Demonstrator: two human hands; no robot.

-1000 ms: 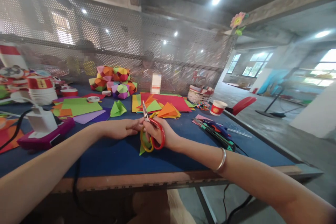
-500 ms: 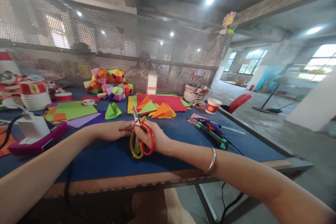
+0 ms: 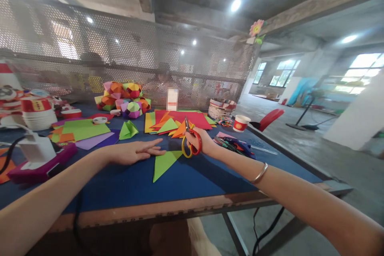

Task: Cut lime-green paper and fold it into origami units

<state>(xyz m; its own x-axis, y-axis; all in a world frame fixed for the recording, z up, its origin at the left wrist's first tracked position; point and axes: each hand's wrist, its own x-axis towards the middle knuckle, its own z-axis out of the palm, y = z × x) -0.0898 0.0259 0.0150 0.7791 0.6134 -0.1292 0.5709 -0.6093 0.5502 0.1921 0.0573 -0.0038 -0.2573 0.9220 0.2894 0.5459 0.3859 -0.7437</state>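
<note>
My right hand (image 3: 198,142) grips a pair of scissors (image 3: 196,150) with one yellow and one red handle loop, blades pointing away from me. It is over the blue tabletop (image 3: 126,186), just right of a green paper triangle (image 3: 166,164) that lies flat. My left hand (image 3: 135,151) is open, its fingers stretched out toward the triangle's upper left edge. Behind my hands, orange and green folded paper pieces (image 3: 168,125) rest on red and yellow sheets (image 3: 198,118). A green folded paper form (image 3: 128,130) stands beyond my left hand.
Paper balls (image 3: 132,109) are heaped at the back near a mesh screen (image 3: 180,60). Left are a purple power strip (image 3: 42,166) with a white plug and stacked paper cups (image 3: 39,116). Right are cutters and pens (image 3: 235,145), a paper cup (image 3: 241,123) and a basket (image 3: 220,109).
My right hand has moved right with the scissors, away from my left hand. The green triangle, mostly hidden before, now shows. My left hand's fingers have stretched out.
</note>
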